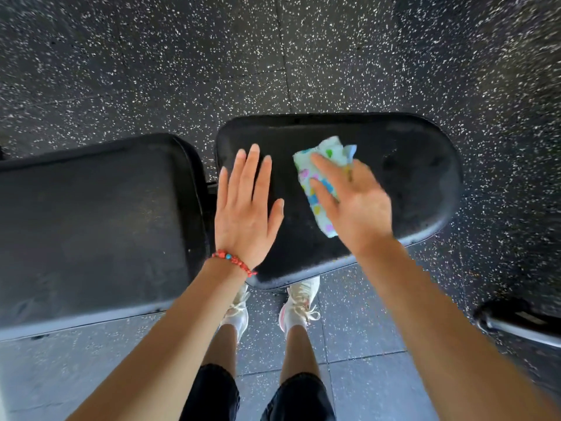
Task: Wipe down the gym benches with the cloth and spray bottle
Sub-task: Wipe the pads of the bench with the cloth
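A black padded bench seat point(403, 177) lies right below me, with a longer black back pad point(91, 226) to its left across a narrow gap. My left hand point(247, 208) lies flat on the seat's left part, fingers straight and spread. My right hand point(349, 199) presses a pale green cloth point(318, 177) with coloured hearts onto the middle of the seat; its fingers are stretched over the cloth and the hand is blurred. No spray bottle is in view.
Black speckled rubber floor point(273, 56) surrounds the bench. My legs and white shoes point(299, 299) stand at the seat's near edge. A dark piece of equipment with a metal bar point(522, 326) sits low at the right edge.
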The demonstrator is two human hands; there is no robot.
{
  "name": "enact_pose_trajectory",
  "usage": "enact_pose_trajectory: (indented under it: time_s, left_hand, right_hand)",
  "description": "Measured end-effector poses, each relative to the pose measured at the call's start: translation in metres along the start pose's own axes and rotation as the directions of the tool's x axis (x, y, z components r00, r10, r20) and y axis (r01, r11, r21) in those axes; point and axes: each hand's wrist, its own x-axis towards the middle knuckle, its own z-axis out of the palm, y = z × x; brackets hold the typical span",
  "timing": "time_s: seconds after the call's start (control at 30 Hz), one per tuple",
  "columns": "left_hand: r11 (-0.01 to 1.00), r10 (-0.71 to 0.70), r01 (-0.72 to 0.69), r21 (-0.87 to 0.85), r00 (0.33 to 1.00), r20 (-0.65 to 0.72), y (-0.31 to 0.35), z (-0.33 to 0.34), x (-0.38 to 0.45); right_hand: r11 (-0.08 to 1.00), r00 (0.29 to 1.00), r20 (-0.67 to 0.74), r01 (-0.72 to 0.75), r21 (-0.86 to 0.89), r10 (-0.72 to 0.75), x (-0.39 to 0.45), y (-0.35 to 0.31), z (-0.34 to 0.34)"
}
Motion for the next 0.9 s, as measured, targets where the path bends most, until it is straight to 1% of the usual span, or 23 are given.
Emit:
enact_pose_trajectory:
  time_s: [0.07,0.13,0.2,0.27,0.3,0.33,0.4,0.47,0.5,0.57,0.63,0.67,0.73,0.77,0.9]
  left_hand:
    - [1.000,-0.020,0.020,0.008,0.999,0.031,0.003,0.008,0.003]
    - [1.000,-0.026,0.025,0.015,0.998,0.049,0.003,0.011,0.003]
    - [1.000,-0.016,0.015,0.016,0.998,0.058,0.001,0.011,0.002]
    - [1.000,-0.019,0.018,0.023,0.998,0.057,0.002,0.011,0.002]
    - [0.999,-0.021,0.020,0.026,0.998,0.056,0.003,0.011,0.002]
    - [0.999,-0.022,0.021,0.028,0.998,0.055,0.003,0.011,0.002]
    - [0.999,-0.020,0.019,0.026,0.999,0.049,0.002,0.011,0.002]
    - [1.000,-0.012,0.011,0.019,0.999,0.050,0.001,0.011,0.001]
    - [1.000,-0.009,0.008,0.018,0.999,0.050,0.001,0.011,0.001]
    - [1.000,-0.005,0.004,0.018,0.999,0.046,0.001,0.011,0.001]
    - [1.000,-0.006,0.006,0.011,0.999,0.039,0.001,0.012,0.002]
    - [1.000,-0.009,0.008,0.009,0.999,0.037,0.001,0.012,0.002]
    - [1.000,-0.013,0.013,0.007,0.999,0.046,0.001,0.011,0.002]
    - [1.000,-0.013,0.013,0.004,0.998,0.053,0.001,0.010,0.002]
    - [1.000,0.023,-0.022,-0.010,0.997,0.073,-0.006,0.005,-0.001]
  right_hand:
    - [0.990,0.989,-0.058,-0.135,-0.048,0.132,0.007,0.039,-0.017]
    - [0.963,0.958,-0.128,-0.264,-0.054,0.255,0.011,0.069,-0.033]
    - [0.939,0.927,-0.178,-0.342,-0.047,0.329,0.010,0.075,-0.035]
    - [0.923,0.907,-0.192,-0.384,-0.019,0.374,0.009,0.060,-0.026]
    - [0.927,0.912,-0.177,-0.375,-0.002,0.369,0.006,0.048,-0.019]
    - [0.942,0.931,-0.148,-0.334,0.014,0.333,0.002,0.036,-0.013]
    - [0.980,0.977,-0.069,-0.197,0.038,0.199,-0.004,0.022,-0.009]
    - [0.995,0.995,-0.031,-0.096,-0.009,0.096,-0.004,0.035,-0.016]
    - [0.994,0.994,-0.047,-0.101,-0.045,0.098,-0.004,0.048,-0.023]
    - [0.965,0.963,-0.123,-0.249,-0.079,0.238,-0.002,0.078,-0.038]
    - [0.916,0.901,-0.196,-0.400,-0.034,0.387,-0.005,0.094,-0.046]
    - [0.892,0.873,-0.214,-0.452,-0.015,0.439,-0.007,0.094,-0.046]
    - [0.862,0.837,-0.226,-0.506,0.025,0.498,-0.010,0.082,-0.040]
    - [0.866,0.841,-0.224,-0.498,0.036,0.493,-0.012,0.071,-0.035]
    - [0.944,0.934,-0.137,-0.327,0.041,0.330,-0.041,0.004,0.002]
